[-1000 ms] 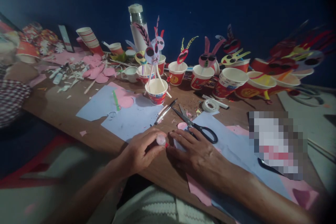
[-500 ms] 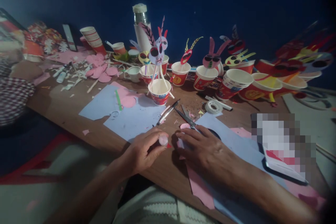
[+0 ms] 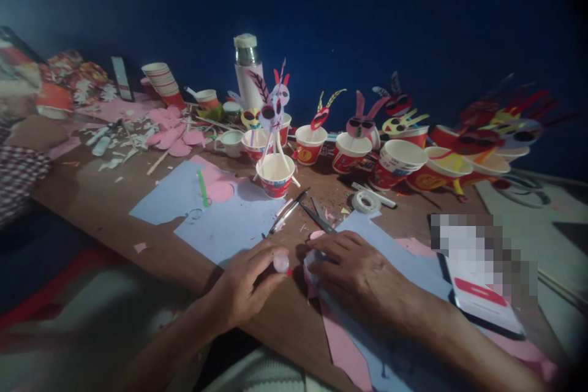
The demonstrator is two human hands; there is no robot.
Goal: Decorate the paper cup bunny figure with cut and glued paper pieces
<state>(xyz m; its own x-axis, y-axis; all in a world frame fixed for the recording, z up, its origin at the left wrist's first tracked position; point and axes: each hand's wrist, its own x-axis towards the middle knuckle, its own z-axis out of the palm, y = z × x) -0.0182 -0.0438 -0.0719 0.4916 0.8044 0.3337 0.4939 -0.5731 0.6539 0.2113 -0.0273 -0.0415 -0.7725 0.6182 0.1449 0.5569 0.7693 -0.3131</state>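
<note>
My left hand (image 3: 245, 278) is closed around what looks like a glue stick (image 3: 281, 264), its pale round end facing me and a bit of red beside it. My right hand (image 3: 353, 266) lies palm down with fingers stretched over a small pale paper piece (image 3: 313, 258) at the table edge. Scissors (image 3: 319, 218) lie by its fingertips, their handles hidden under the hand. Blue paper (image 3: 395, 242) and pink paper (image 3: 344, 343) extend beneath my right forearm. Just beyond my hands stands a paper cup (image 3: 275, 185) with a decorated rabbit-like face (image 3: 271, 116) on it.
Several paper cups with decorated faces (image 3: 361, 127) line the back. Pens (image 3: 287, 214), a tape roll (image 3: 366, 201) and blue sheets (image 3: 234, 220) lie around. A phone (image 3: 487, 306) is on the right. A thermos (image 3: 248, 76) stands behind; another person's checked sleeve (image 3: 22, 171) shows left.
The view has tilted up slightly and turned right, so the cups appear lower and further left. Both hands keep nearly the same pose over the table.
</note>
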